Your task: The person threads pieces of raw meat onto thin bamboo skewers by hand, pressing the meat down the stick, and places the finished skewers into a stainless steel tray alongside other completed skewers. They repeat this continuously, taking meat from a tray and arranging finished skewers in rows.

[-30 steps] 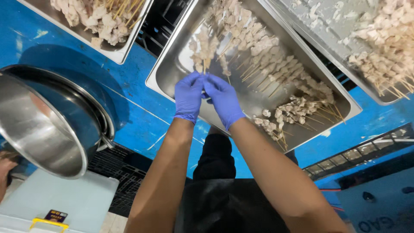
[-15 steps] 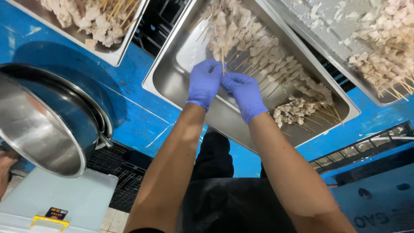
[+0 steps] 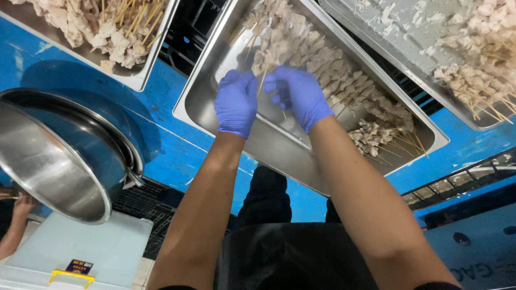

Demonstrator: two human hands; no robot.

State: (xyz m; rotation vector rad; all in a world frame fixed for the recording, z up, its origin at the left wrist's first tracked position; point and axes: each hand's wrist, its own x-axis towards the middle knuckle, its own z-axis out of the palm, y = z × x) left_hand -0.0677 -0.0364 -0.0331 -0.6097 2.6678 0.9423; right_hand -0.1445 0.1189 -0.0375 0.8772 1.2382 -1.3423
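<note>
Both my hands wear blue gloves and reach into a steel tray (image 3: 209,102) lined with raw meat skewers (image 3: 344,80). My left hand (image 3: 236,102) and my right hand (image 3: 298,96) are close together, each pinching the same wooden skewer (image 3: 262,80) that stands nearly upright between them. Pale meat pieces sit at the skewer's upper end. A small heap of loose meat and skewers (image 3: 376,134) lies at the tray's right end.
Another tray of skewers (image 3: 107,32) lies at the top left, and a third tray (image 3: 473,59) at the top right, all on a blue table (image 3: 166,145). A large steel bowl (image 3: 59,156) stands at left. Another person's hand (image 3: 21,207) shows at the left edge above a pale lidded box (image 3: 75,252).
My hands moved up and left inside the tray, from its front edge to the left end of the skewer row, holding a skewer between them.
</note>
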